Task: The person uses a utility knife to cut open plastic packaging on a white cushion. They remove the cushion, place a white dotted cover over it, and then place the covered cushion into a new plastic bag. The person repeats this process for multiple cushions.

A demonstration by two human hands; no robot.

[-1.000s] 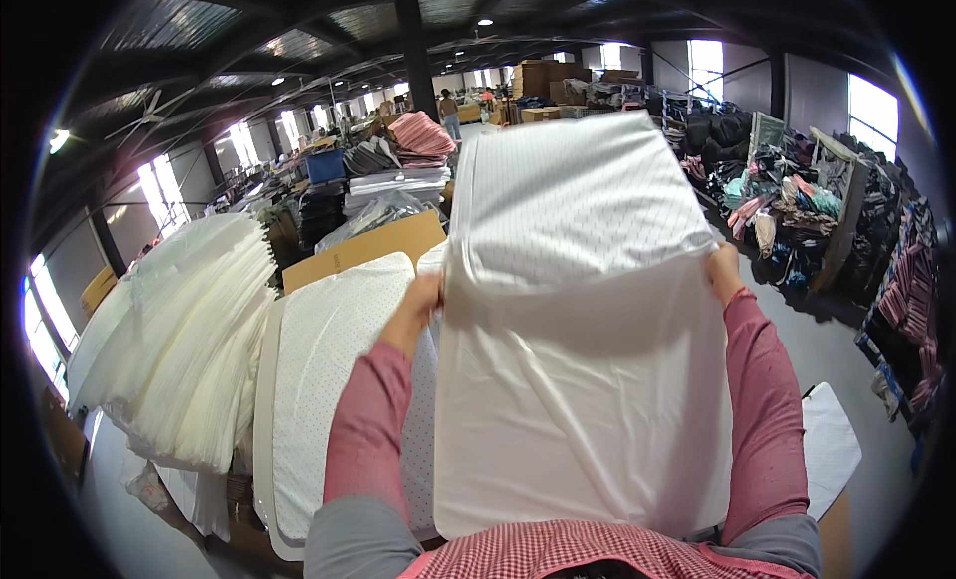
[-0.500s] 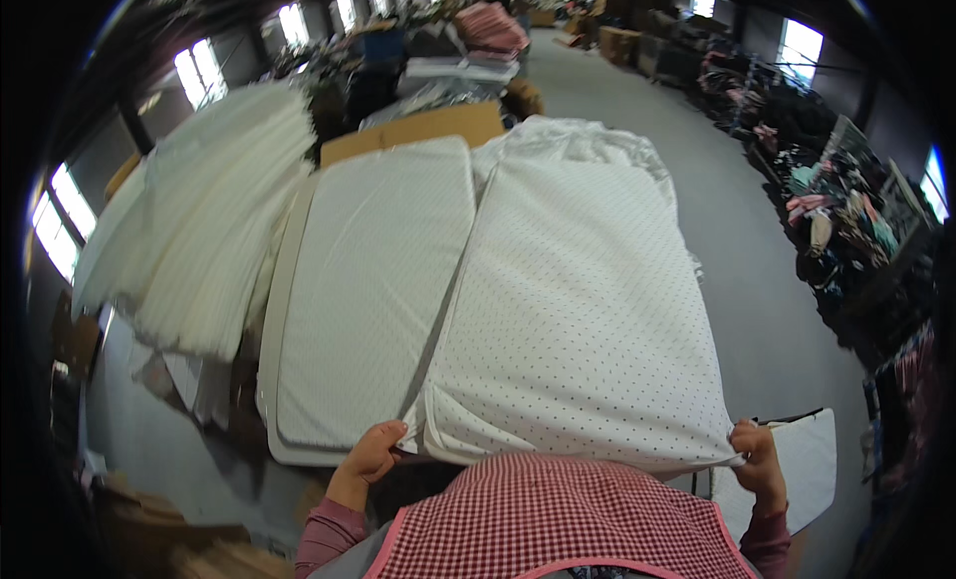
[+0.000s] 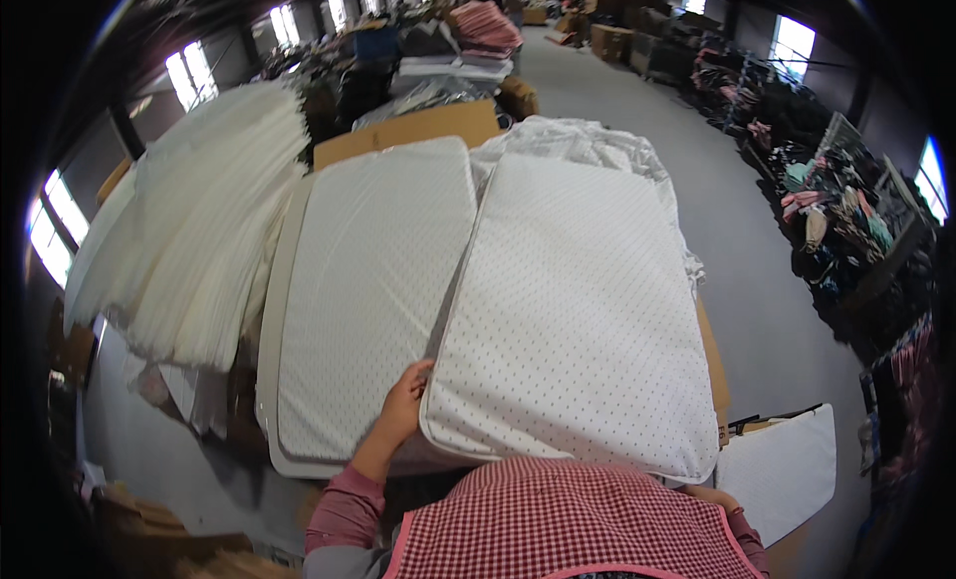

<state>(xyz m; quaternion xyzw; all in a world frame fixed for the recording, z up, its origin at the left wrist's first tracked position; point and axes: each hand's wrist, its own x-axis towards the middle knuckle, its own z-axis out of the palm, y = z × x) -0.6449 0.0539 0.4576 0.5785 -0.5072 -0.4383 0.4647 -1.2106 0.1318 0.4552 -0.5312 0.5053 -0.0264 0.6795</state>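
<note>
Touching the left edge of the dotted pad point(image 3: 578, 320) near its lower corner is the left hand point(image 3: 401, 405), fingers bent, can't tell if it's gripping. Right hand point(image 3: 712, 496) is by the other lower corner, partly hidden, grip unclear too. Pad's lying flat just beside another white pad point(image 3: 368, 310).

No lettering can be read.
Tiny dark marks, illegible, show on the brown cardboard sheet point(image 3: 438, 124) behind-left of the right-hand dotted pad point(image 3: 583, 320), and on the cardboard strip point(image 3: 711, 355) along its right.
</note>
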